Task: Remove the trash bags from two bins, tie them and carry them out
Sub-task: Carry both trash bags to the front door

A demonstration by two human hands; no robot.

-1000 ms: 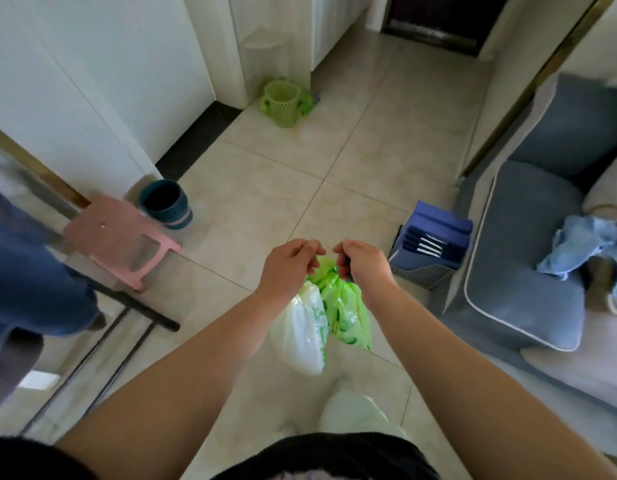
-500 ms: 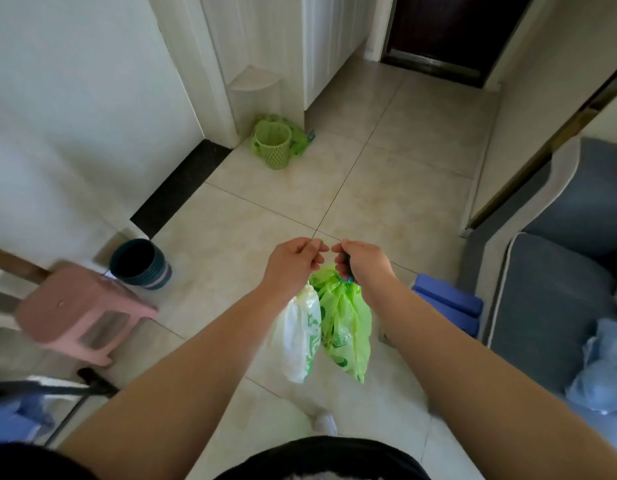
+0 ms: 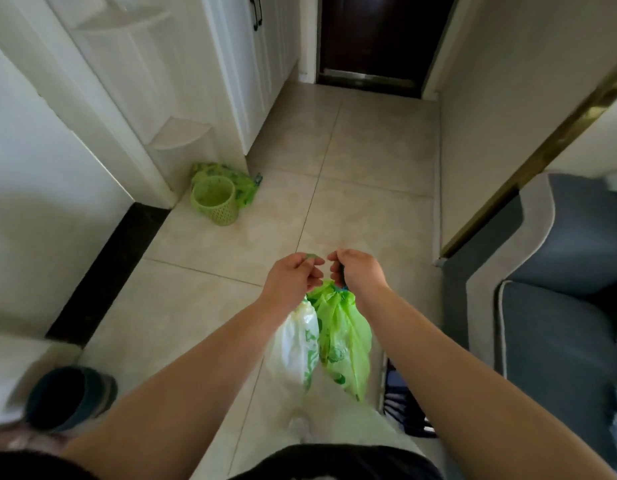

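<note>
A green trash bag (image 3: 345, 334) hangs in front of me over the tiled floor, its gathered top pinched between both hands. My left hand (image 3: 291, 280) grips a strip of the bag's neck; my right hand (image 3: 357, 273) grips the other side. White contents show through the bag's left side. A green perforated bin (image 3: 215, 206) stands on the floor ahead left by the white cabinet, with a second green bag (image 3: 237, 181) lying behind it. A dark blue bin (image 3: 68, 398) stands at the near left.
A dark door (image 3: 376, 39) closes the hallway's far end. White cabinets (image 3: 251, 74) line the left, a beige wall with a gold strip the right. A grey-blue sofa (image 3: 556, 306) fills the right side. A dark blue box (image 3: 404, 407) sits by my right forearm.
I have moved forward down the hallway: the green bin, cabinets and door are nearer, the blue bin has slid to the lower left. Both hands keep hold of the bag's top.
</note>
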